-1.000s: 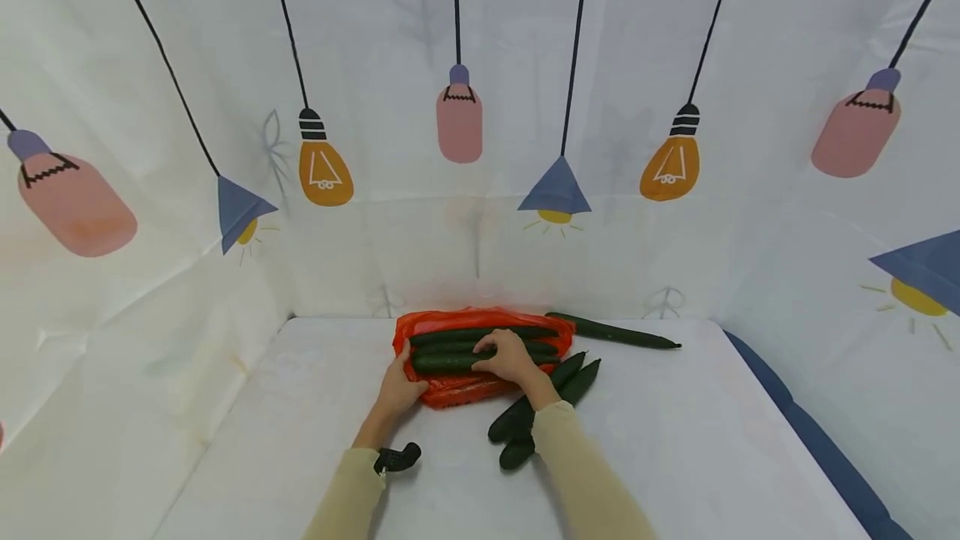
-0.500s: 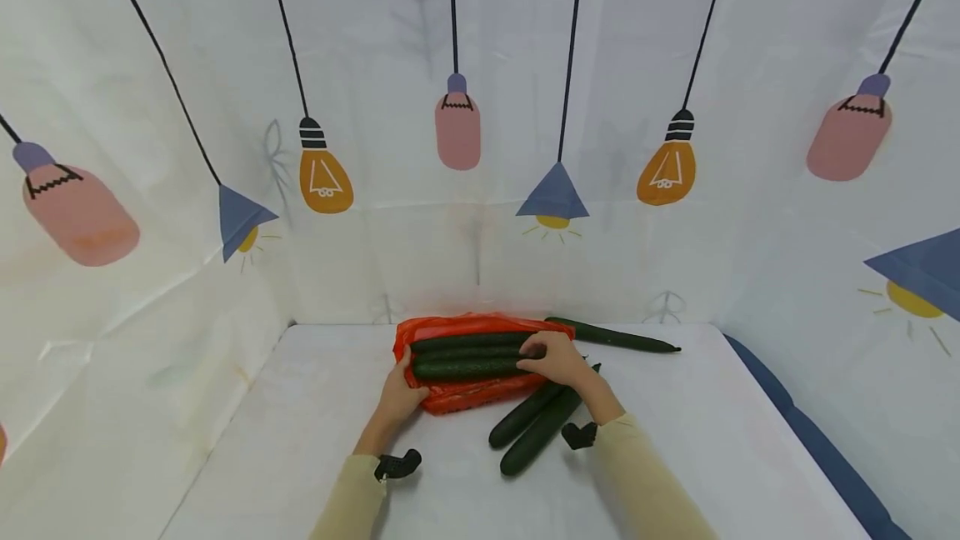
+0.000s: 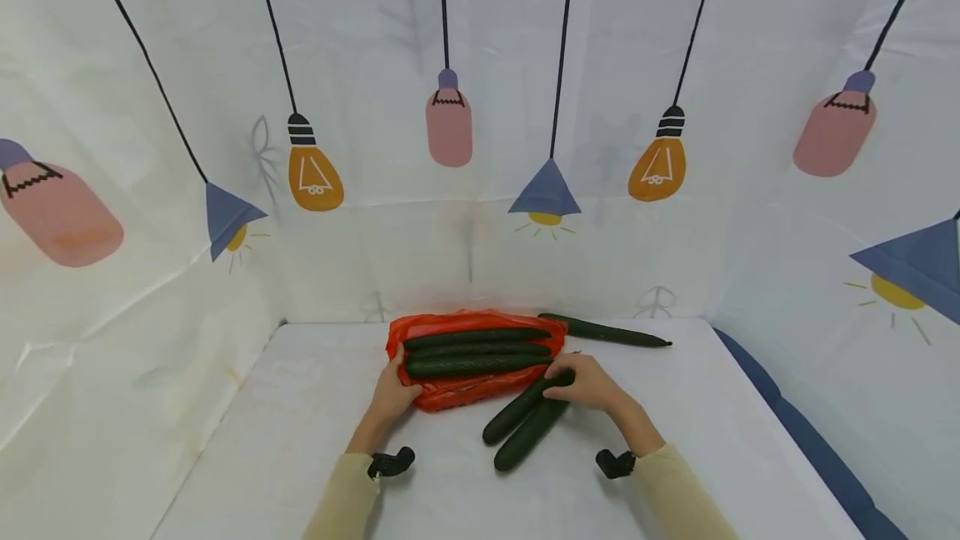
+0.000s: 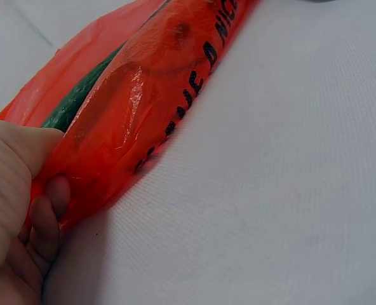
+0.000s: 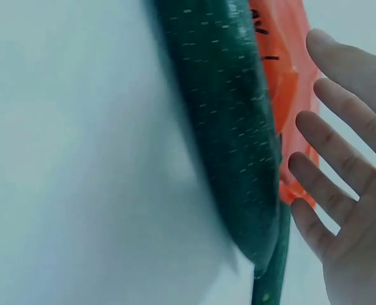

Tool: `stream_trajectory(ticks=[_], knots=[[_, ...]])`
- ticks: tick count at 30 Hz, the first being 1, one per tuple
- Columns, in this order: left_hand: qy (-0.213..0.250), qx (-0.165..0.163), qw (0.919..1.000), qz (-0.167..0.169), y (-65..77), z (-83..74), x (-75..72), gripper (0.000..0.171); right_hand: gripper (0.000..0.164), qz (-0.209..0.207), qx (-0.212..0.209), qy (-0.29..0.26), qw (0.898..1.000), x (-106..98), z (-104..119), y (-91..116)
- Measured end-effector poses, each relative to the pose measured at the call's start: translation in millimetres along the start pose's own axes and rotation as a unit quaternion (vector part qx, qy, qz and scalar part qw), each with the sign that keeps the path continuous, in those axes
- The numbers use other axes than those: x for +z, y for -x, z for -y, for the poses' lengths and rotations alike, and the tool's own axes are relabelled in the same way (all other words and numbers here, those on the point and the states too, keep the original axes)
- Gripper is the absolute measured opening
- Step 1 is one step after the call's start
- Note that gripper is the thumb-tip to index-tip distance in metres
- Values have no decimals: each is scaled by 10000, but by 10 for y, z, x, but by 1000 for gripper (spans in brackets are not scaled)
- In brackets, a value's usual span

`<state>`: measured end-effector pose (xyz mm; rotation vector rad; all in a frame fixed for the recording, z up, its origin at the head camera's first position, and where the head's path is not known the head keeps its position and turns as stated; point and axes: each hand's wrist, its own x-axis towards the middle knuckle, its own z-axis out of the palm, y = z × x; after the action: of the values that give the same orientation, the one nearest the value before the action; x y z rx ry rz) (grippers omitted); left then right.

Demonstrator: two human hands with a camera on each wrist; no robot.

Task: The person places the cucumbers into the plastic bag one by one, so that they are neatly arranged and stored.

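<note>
A red plastic bag (image 3: 450, 398) lies at the back middle of the table, with three cucumbers (image 3: 472, 366) showing side by side in its opening. My left hand (image 3: 392, 394) grips the bag's left end; in the left wrist view, its thumb and curled fingers hold the thin plastic. Two loose cucumbers (image 3: 531, 437) lie slanted in front of the bag's right side. My right hand (image 3: 592, 386) is over their far ends. In the right wrist view, its fingers are spread and relaxed beside a cucumber (image 5: 226, 127), and I see no grip on it.
Another cucumber (image 3: 622, 334) lies behind and to the right, its left end against the bag. White cloth (image 3: 480, 257) with printed lamps encloses the white table (image 3: 300, 423). A dark blue strip (image 3: 802, 432) runs along the right edge.
My right hand has moved right and nearer, from over the bagged cucumbers to the loose pair. My left hand stays at the bag's left end.
</note>
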<state>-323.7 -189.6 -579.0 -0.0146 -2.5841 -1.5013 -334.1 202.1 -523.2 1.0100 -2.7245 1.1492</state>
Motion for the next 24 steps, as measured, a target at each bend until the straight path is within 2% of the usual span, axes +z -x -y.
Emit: stream_trajectory(ticks=[6, 12, 18, 21, 24], knots=[[53, 307, 9995, 91, -69, -10, -22, 95, 32, -162, 128, 52, 9998, 27, -53, 110], [41, -25, 9998, 175, 55, 61, -57, 98, 43, 224, 115, 893, 9957, 211, -76, 240], [33, 40, 9994, 333, -3, 13, -39, 93, 42, 385, 122, 1514, 9876, 173, -6, 250], [50, -36, 9996, 262, -20, -15, -38, 91, 39, 691, 25, 1410, 9876, 167, 21, 222], [140, -108, 9996, 197, -15, -22, -32, 92, 38, 997, 56, 995, 9900, 202, 14, 224]])
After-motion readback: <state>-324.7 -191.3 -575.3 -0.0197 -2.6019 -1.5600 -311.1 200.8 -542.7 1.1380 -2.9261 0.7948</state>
